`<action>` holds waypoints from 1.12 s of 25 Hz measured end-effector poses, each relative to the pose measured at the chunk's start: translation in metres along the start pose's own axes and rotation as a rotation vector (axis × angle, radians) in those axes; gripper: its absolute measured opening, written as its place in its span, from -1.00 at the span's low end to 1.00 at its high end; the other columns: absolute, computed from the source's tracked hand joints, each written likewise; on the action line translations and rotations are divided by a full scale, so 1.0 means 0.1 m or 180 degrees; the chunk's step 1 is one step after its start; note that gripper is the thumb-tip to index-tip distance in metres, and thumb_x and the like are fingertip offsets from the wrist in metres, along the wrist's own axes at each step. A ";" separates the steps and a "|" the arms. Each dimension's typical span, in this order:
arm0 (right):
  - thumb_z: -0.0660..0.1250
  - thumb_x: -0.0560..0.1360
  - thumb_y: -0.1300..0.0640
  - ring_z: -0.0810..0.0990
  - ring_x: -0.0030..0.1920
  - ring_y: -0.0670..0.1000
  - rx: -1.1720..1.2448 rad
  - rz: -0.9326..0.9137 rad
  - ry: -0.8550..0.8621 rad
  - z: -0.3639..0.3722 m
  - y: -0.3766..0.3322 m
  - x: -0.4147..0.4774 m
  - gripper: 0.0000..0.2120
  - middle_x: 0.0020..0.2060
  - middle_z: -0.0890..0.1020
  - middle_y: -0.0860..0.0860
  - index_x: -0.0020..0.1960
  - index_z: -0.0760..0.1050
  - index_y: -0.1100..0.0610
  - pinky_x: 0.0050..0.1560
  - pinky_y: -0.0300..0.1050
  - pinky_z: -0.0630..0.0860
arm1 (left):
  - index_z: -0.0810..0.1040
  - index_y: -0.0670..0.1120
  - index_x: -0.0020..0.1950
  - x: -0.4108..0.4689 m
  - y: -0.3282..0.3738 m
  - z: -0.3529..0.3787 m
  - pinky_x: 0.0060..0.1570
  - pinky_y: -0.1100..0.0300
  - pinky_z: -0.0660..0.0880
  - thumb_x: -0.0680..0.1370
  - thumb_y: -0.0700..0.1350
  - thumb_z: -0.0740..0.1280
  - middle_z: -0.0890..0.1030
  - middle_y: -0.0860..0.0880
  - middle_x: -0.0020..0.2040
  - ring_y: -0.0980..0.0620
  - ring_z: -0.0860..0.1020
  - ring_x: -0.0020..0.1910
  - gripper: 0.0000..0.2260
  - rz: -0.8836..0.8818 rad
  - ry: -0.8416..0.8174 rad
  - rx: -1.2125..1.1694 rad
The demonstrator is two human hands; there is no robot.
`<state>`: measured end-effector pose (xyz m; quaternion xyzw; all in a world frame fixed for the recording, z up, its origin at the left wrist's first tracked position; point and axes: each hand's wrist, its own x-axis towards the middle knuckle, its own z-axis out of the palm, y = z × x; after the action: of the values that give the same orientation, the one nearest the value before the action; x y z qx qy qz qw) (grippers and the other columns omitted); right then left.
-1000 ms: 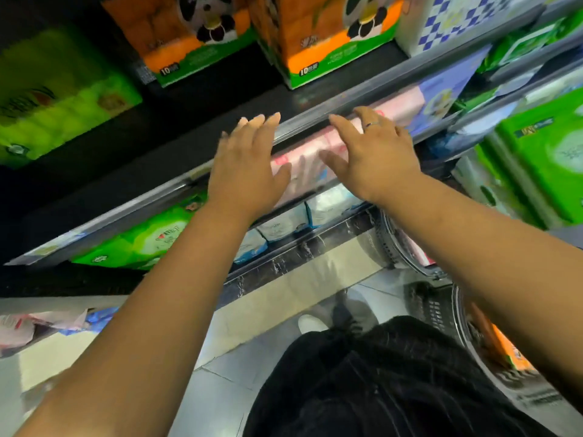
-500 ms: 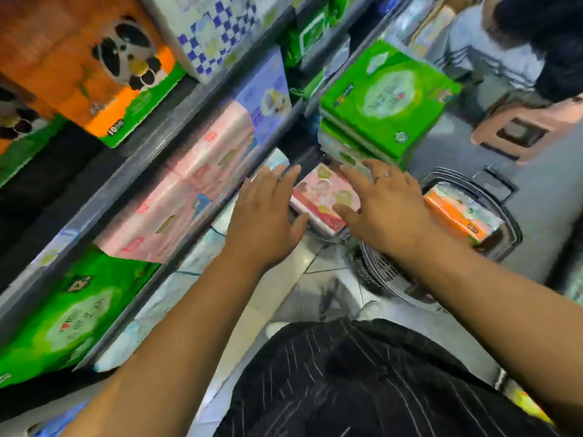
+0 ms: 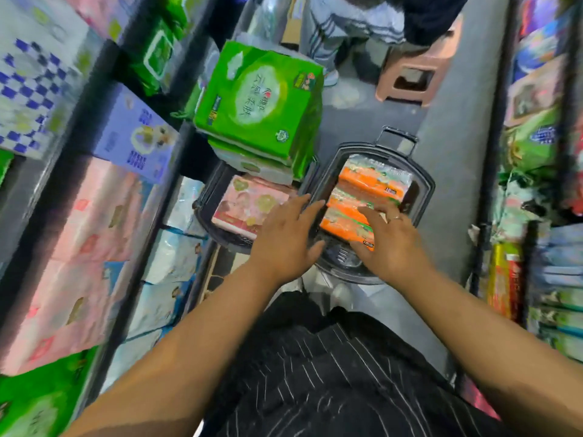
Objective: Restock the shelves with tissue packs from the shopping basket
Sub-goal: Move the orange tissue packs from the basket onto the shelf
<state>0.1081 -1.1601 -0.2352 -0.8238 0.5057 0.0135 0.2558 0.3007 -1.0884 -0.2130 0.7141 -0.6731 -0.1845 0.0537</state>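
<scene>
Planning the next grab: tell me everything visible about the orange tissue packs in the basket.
The orange tissue packs are glossy, plastic-wrapped, with green and white print. About three lie flat side by side in the dark basket on the floor. The right hand, fingers spread, lies over the nearest one; no grip shows.

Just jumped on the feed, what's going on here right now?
A person is reaching down to two dark shopping baskets on the aisle floor. The right hand rests with spread fingers on the nearest orange tissue pack in the right basket. The left hand is open beside it, over that basket's left rim. Nothing is lifted yet. The left basket holds a pink pack, with green packs piled over its far side.
</scene>
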 end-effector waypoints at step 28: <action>0.56 0.29 -0.08 -0.03 0.52 0.25 -0.0256 0.2021 -0.0595 3.88 2.23 1.79 0.06 0.51 0.09 0.18 0.56 -0.03 -0.02 0.45 0.30 -0.03 | -0.11 0.05 0.57 2.49 -1.48 4.51 0.48 -0.08 -0.09 0.48 0.13 0.37 0.07 -0.13 0.54 -0.18 0.03 0.52 -0.15 0.1249 -0.1559 0.1280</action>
<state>0.1001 -1.2186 -0.7133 -0.6297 0.7106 0.1880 0.2513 0.2949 -1.2427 -0.7266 0.5025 -0.8129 -0.2001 -0.2160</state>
